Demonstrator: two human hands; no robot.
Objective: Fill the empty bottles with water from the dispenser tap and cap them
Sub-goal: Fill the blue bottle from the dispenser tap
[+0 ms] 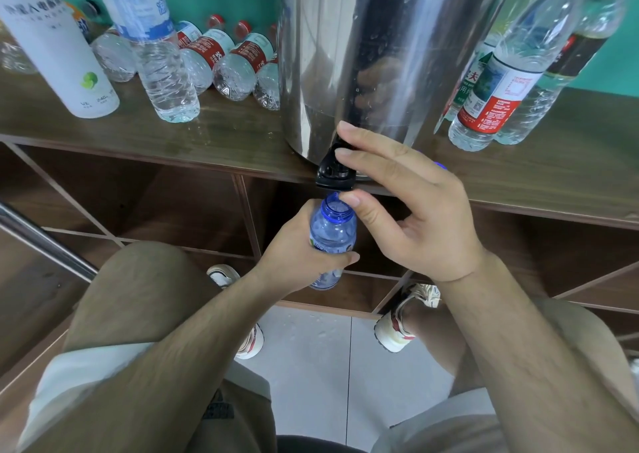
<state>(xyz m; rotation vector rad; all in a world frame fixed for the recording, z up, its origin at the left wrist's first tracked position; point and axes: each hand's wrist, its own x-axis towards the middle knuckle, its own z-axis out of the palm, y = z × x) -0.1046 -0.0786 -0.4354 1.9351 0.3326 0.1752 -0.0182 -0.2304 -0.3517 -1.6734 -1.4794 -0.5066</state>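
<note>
Far left on the wooden worktop (224, 138): a tall matte white bottle (58, 44), top cut off by the frame edge. Next to it a clear ribbed plastic bottle (166, 72) stands upright, top blurred & cropped. Behind it several red-label bottles (224, 58) lie on their sides, partly hidden by each other & by the shiny steel dispenser (363, 44), a wet round drum w/ its upper part out of view.

L hand (294, 259) grips a small see-through blue bottle (332, 234), uncapped, mouth right under the black plastic tap (333, 172) at the worktop edge. The thumb wraps the front; the other fingers are hidden behind the bottle. Water level & any flow: can't tell.

R hand (411, 210): fingers spread, near straight, two tips resting on the tap, thumb below it by the bottle rim. A blue speck (440, 166) pokes out behind that hand, unclear what.

Far right, clear labelled bottles (494, 89) stand close together, tops partly cropped.
</note>
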